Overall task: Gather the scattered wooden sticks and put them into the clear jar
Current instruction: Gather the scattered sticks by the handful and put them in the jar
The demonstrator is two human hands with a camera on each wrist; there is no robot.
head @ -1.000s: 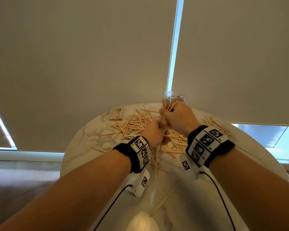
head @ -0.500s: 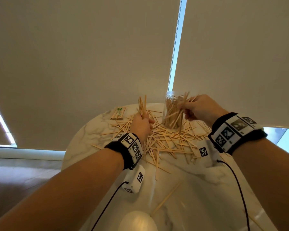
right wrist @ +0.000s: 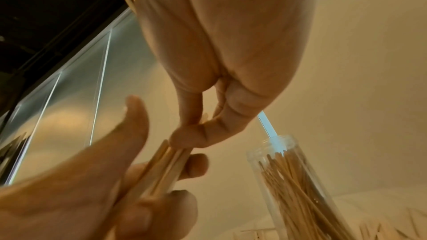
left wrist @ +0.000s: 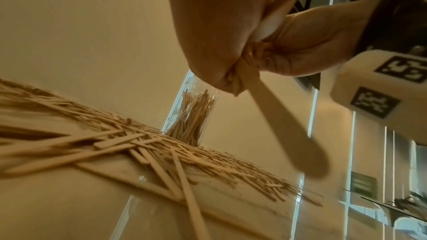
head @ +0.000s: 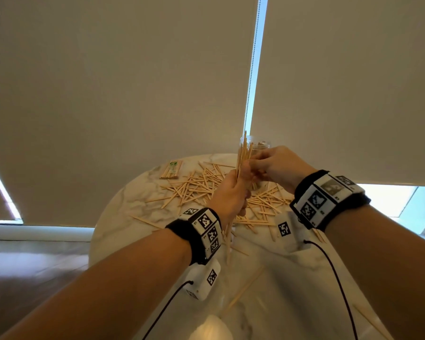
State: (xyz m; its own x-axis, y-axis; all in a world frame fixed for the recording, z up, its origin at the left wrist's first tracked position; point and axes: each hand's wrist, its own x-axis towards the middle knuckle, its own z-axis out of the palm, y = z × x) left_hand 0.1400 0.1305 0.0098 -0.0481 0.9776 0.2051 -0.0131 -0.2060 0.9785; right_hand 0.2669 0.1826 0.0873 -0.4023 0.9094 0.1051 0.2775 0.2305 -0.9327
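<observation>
My left hand [head: 231, 192] grips an upright bundle of wooden sticks [head: 242, 155] above the table, just in front of the clear jar [head: 257, 146]. My right hand [head: 268, 165] meets it from the right. In the right wrist view its thumb and forefinger [right wrist: 191, 134] pinch the top of the bundle [right wrist: 161, 167]. The jar [right wrist: 300, 180] stands upright, open and partly filled with sticks. Many scattered sticks [head: 199, 187] lie on the round marble table [head: 123, 217]. Stick ends [left wrist: 277, 116] poke out below my left fist [left wrist: 231, 52].
A small wrapped packet of sticks [head: 171, 170] lies at the table's far left. Single sticks [head: 245, 290] lie nearer me. The table's back edge is close to the roller blinds [head: 133, 82]. A white rounded object [head: 209, 330] sits at the near edge.
My right hand took sticks to the jar, let them go and came back to the left hand's bundle. My left hand lifted its bundle up and toward the jar.
</observation>
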